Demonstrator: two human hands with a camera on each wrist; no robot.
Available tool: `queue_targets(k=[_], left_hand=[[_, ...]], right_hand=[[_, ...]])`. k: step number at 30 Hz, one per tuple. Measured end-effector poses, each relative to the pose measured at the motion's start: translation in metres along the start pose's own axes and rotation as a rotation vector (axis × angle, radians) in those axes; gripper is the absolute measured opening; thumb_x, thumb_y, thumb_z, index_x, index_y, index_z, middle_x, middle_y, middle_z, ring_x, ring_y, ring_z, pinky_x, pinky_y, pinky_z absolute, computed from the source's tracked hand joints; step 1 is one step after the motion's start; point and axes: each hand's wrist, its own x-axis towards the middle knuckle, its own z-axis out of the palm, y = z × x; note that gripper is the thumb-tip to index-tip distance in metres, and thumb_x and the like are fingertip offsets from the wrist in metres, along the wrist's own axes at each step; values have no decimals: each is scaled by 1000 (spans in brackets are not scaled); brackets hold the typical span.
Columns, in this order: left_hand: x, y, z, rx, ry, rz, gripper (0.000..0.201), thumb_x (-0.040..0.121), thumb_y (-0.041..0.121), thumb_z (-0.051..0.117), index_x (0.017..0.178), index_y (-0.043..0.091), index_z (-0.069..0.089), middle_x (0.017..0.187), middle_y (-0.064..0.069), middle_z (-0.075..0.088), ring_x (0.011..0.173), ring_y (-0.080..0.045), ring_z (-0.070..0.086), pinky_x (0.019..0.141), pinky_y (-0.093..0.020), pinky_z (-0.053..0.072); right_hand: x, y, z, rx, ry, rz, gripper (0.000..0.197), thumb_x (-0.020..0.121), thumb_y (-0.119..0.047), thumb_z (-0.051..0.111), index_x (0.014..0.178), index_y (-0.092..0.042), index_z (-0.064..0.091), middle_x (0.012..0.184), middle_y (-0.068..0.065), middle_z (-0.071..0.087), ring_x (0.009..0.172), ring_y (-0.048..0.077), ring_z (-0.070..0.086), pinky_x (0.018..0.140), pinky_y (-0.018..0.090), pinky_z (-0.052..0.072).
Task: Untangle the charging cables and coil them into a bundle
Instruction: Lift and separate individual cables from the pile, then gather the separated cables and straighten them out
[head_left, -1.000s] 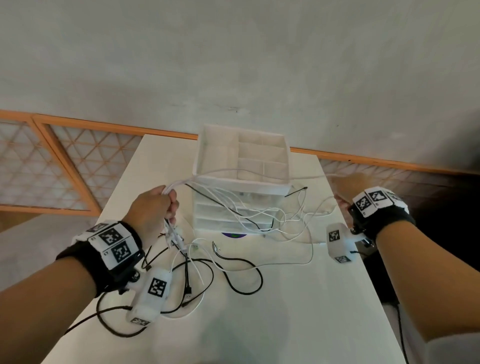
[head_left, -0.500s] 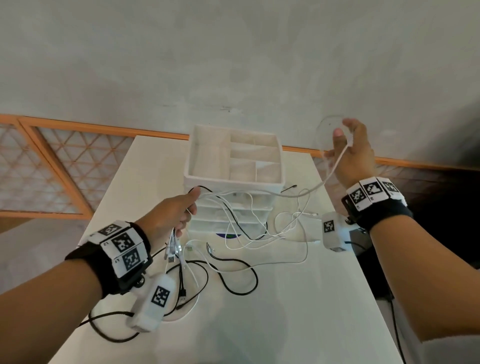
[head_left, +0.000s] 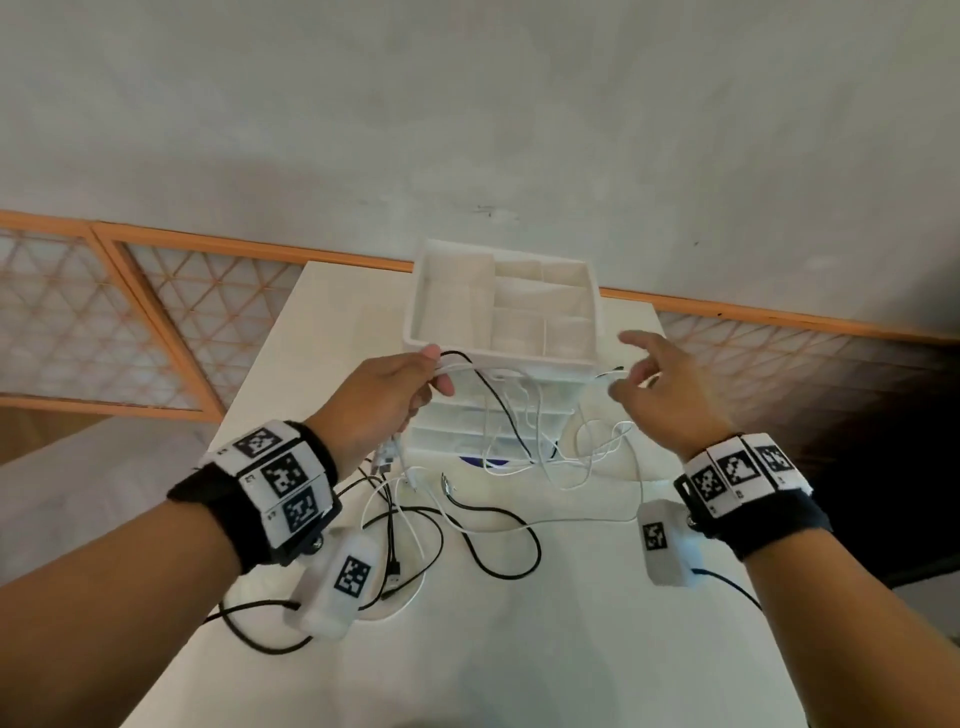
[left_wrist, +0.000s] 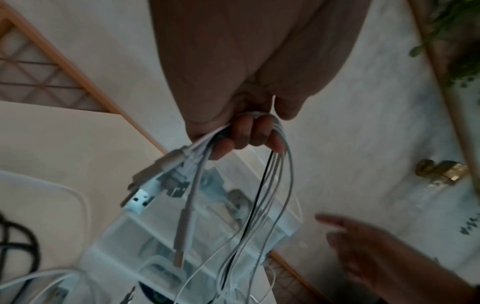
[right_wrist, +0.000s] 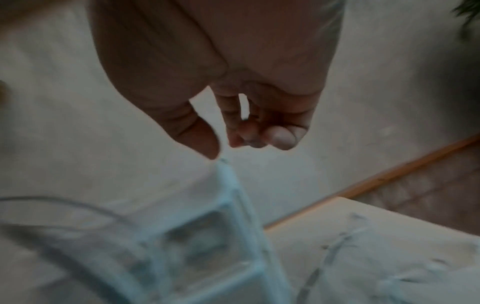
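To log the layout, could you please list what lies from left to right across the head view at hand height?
Lattice screen → left hand gripping cables → white drawer organizer → right hand, holding nothing.

right wrist view blurred, drawer organizer (right_wrist: 207, 246) smeared, cable ends hidden in left hand (left_wrist: 246, 82)

My left hand (head_left: 382, 395) is raised over the table (head_left: 545, 649), just in front of the drawer unit (head_left: 501, 317) at the table's far edge, with a bunch of cables (left_wrist: 275, 185) hanging from it. My right hand (head_left: 660, 387) is to the right, beside the unit's front corner. More cables (head_left: 498, 540) lie on the table between my 2 wrists.
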Motion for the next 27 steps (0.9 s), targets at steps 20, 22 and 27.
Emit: queue_targets(k=[20, 22, 27], left_hand=[[-51, -94, -44, 1048, -125, -68, 25, 101, 22, 45, 107, 7, 64, 94, -6, 66, 96, -30, 62, 72, -30, 37], [-54, -93, -47, 995, -108, -124, 22, 99, 24, 49, 107, 9, 62, 94, -6, 63, 90, -28, 59, 70, -27, 33], [-58, -88, -39, 867, -68, -144, 13, 94, 23, 50, 83, 19, 54, 74, 6, 53, 77, -21, 54, 66, -27, 35]], right_hand=[[-98, 32, 125, -268, -237, 43, 83, 87, -25, 68, 153, -34, 19, 134, 6, 56, 114, 31, 61, 95, 46, 51], [-124, 14, 150, -171, -199, -185, 55, 84, -23, 65, 133, -34, 43, 114, -3, 63, 85, 17, 64, 81, 44, 56], [-163, -38, 221, -510, -709, -564, 68, 88, -47, 61, 148, -42, 29, 158, 0, 27, 141, 27, 32, 112, 51, 33]])
